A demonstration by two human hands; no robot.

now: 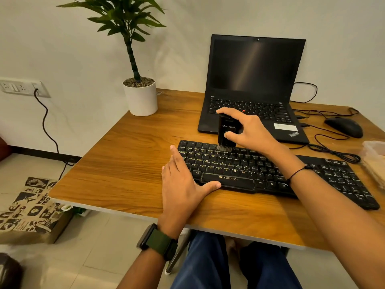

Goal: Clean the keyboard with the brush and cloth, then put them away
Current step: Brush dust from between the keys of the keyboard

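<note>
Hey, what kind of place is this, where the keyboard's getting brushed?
Probably a home or small-office workstation. An open laptop and a wired mouse sit on a wooden desk against a plain wall, with a potted plant at the back corner and a wall socket nearby.

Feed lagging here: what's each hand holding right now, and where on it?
Right hand grips the brush by its black body; left hand holds nothing, resting flat at the keyboard.
</note>
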